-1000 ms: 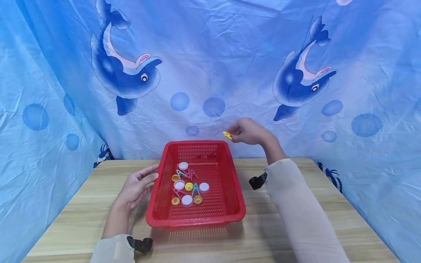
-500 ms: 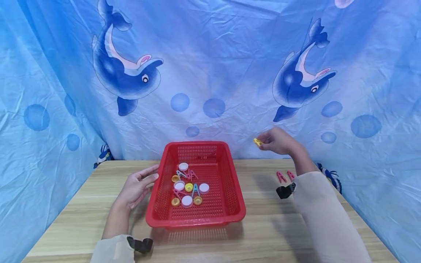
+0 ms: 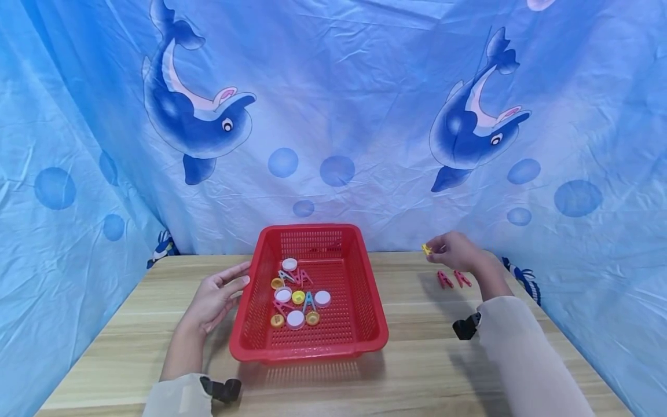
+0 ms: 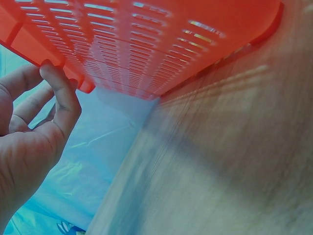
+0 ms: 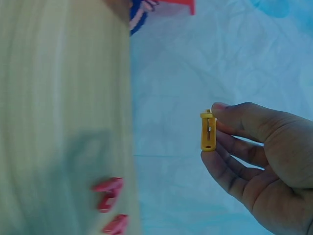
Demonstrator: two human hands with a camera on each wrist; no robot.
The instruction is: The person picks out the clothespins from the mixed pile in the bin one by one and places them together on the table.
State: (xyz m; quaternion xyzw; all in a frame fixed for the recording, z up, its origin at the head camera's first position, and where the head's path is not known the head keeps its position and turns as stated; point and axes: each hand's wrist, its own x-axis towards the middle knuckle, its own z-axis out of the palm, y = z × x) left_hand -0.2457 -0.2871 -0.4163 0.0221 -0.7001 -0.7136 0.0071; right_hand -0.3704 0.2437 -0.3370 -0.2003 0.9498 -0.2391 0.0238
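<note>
The red plastic basket [image 3: 307, 351] stands on the table, with several bottle caps and clothespins inside. My left hand [image 3: 217, 298] is at its left side, thumb and fingertips touching the outer rim; in the left wrist view those fingers [image 4: 63, 95] meet the rim edge from below. At the right, my right hand [image 3: 458, 253] pinches a yellow clothespin [image 5: 208, 131] between thumb and fingertips, above the table's back edge. Below that hand, two pink clothespins lie side by side on the table, a left one [image 3: 444, 279] and a right one [image 3: 462, 278].
Inside the basket are white caps [image 3: 295, 319], yellow caps [image 3: 298, 297], pink clothespins [image 3: 304, 277] and a blue clothespin [image 3: 309, 302]. The wooden table [image 3: 417, 370] ends against a blue dolphin-print curtain [image 3: 385, 116] behind and at both sides.
My right hand has carried the yellow clothespin rightward from the basket's back corner, then lowered it toward the two pink clothespins. The left hand and the basket have stayed put.
</note>
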